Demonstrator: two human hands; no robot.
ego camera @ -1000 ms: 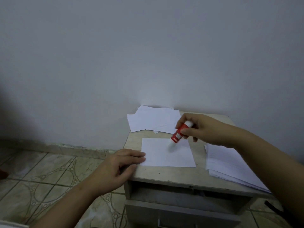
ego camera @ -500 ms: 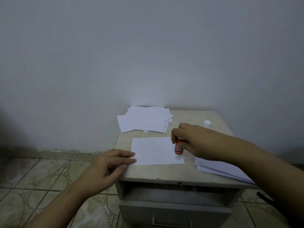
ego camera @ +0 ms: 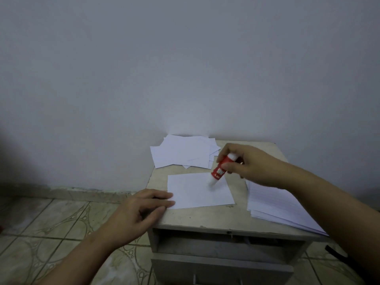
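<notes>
A white sheet of paper (ego camera: 197, 190) lies flat on the small beige cabinet top (ego camera: 205, 219). My right hand (ego camera: 250, 163) grips a red and white glue stick (ego camera: 221, 168), tilted, with its white tip down on the sheet's upper right area. My left hand (ego camera: 141, 210) rests at the sheet's left edge, its straight fingertips pressing the paper's lower left corner.
A loose pile of white paper pieces (ego camera: 185, 152) lies at the back of the cabinet against the grey wall. A stack of white sheets (ego camera: 275, 206) sits on the right side and overhangs the front edge. A drawer (ego camera: 222, 268) below stands slightly out. Tiled floor (ego camera: 51, 233) lies to the left.
My right hand has moved the glue stick from the sheet's lower right edge up to its upper right area, now tilted. The left hand stays on the left corner.
</notes>
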